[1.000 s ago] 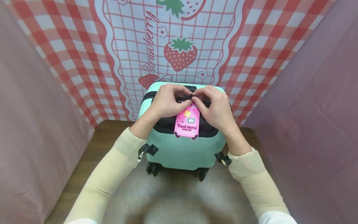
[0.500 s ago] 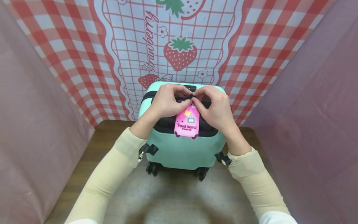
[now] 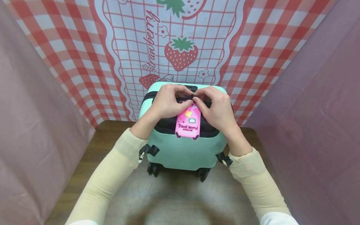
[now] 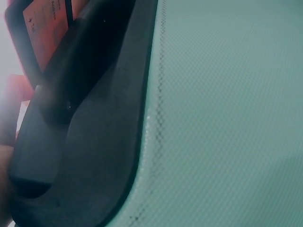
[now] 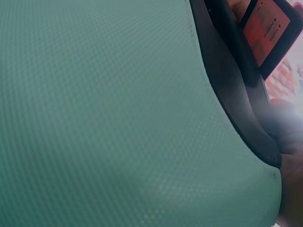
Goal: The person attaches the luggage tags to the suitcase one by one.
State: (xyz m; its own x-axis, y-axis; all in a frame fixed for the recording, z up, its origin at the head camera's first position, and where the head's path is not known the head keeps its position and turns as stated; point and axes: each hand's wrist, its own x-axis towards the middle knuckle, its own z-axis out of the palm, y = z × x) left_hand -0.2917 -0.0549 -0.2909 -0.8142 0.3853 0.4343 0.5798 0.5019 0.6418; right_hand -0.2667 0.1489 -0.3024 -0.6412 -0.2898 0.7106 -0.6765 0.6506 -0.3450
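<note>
A mint-green suitcase (image 3: 185,153) stands upright before me, with black handle trim (image 3: 166,125) along its top. A pink luggage tag (image 3: 187,125) reading "Travel World" hangs over that trim, its printed face toward me. My left hand (image 3: 169,101) and right hand (image 3: 218,107) meet above the tag, thumbs and index fingertips pinching its short black strap (image 3: 192,97). The fingertips hide most of the strap. In the left wrist view, the back of the luggage tag (image 4: 45,35) shows an orange label. The right wrist view shows the suitcase (image 5: 118,109) filling most of the frame.
Under the suitcase is a brown wooden surface (image 3: 104,137); black wheels (image 3: 153,169) show at the suitcase's lower corners. A strawberry-print checked cloth (image 3: 126,47) hangs behind it. Pink curtains (image 3: 36,109) flank both sides.
</note>
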